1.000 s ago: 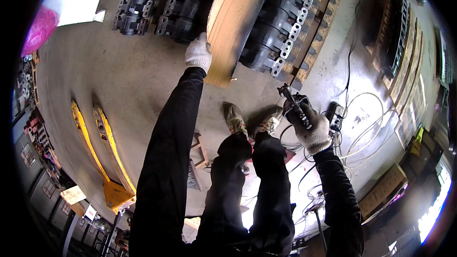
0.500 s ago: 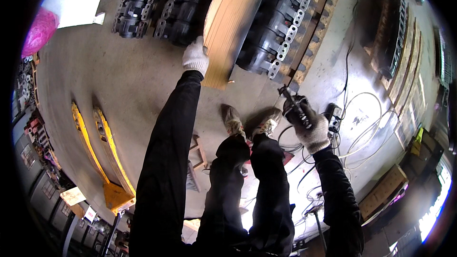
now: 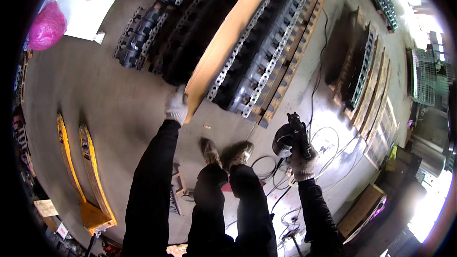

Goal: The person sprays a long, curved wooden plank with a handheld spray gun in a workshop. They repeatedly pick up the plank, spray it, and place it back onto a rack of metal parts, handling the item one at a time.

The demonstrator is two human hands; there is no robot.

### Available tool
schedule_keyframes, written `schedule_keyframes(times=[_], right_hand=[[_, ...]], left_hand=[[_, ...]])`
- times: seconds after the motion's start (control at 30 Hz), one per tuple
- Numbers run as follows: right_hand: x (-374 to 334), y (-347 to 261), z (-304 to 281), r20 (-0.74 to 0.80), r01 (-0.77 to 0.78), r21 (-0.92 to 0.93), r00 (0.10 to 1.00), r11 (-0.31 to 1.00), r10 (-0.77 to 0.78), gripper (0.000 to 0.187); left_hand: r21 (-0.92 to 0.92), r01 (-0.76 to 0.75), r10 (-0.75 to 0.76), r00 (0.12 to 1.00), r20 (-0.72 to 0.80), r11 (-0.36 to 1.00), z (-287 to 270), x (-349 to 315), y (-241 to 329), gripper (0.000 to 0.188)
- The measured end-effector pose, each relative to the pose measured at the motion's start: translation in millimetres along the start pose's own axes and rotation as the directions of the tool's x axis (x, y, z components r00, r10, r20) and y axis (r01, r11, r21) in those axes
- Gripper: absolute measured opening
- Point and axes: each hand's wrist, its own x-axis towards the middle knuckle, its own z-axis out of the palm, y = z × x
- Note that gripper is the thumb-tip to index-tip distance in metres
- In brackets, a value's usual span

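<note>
My left hand [image 3: 176,104], in a pale glove, is closed on the near end of a long tan board [image 3: 221,43]. The board slants away from me over dark steel track chains [image 3: 266,52], and it shows as a narrow strip. Out to the right, my right hand [image 3: 302,158], in a pale glove with a dark palm, is closed around a dark elongated hand tool [image 3: 300,135] pointing forward. A rounded grey part [image 3: 283,140] sits beside the tool; its kind is unclear. The board's far end runs out at the top edge.
Yellow pallet truck forks [image 3: 93,171] lie at left. Loose cables [image 3: 328,145] coil on the floor at right, near a wooden pallet [image 3: 369,95] bearing another chain. A pink wrapped bundle [image 3: 47,26] and a white panel [image 3: 100,4] are at upper left.
My view has shifted, showing more of the chains' far side. The board has turned from its broad face to a narrower strip. Both hands keep their hold.
</note>
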Motion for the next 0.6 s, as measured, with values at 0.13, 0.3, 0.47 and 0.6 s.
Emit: schedule_keyframes(times=[0.13,0.3,0.47,0.6], right_hand=[[21,-21,-18,-0.078,0.000,0.039,0.997,0.999,0.003,0.018],[55,-36,-62,-0.187,0.016,0.084,0.982,0.996,0.000,0.018],[98,-72,-86,-0.187,0.082,0.140,0.981,0.987,-0.055,0.011],[141,-59,-111,-0.154,0.119,0.190,0.984,0.975,-0.090,0.017]], left_hand=[[-0.204,-0.073,0.053,0.993,-0.104,0.976,-32,-42,-20,0.038],[-0.297,0.068,-0.110,0.985,-0.129,0.952,-90,-67,32,0.029],[-0.626,0.093,-0.320,0.911,-0.260,0.774,-102,-85,107,0.032],[-0.831,0.076,-0.540,0.792,-0.285,0.551,-102,-67,216,0.035]])
